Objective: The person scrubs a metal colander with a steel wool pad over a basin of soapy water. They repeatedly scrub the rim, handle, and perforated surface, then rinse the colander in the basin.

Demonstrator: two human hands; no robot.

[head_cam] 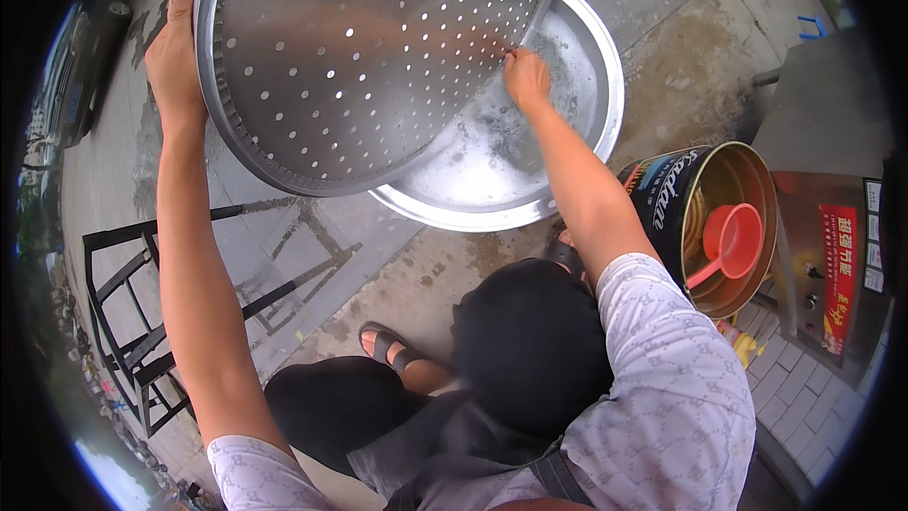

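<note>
A large round perforated metal steamer tray [369,78] is tilted up before me, its holes letting light through. My left hand [174,60] grips its left rim, thumb on the near side and the other fingers hidden behind. At the lower right edge, my right hand [528,78] is curled with its fingertips against the tray; whether it pinches the rim or a small item is not clear. Below and behind the tray lies a wide, shallow metal basin [489,163] with shallow water in it.
Right of me stands a black paint bucket [656,191] with a red plastic dipper [734,238] inside. Beyond it is a stainless-steel appliance [809,248] bearing a printed red label. A black metal frame stand [142,348] is on the left. Wet patches mark the pavement [425,284].
</note>
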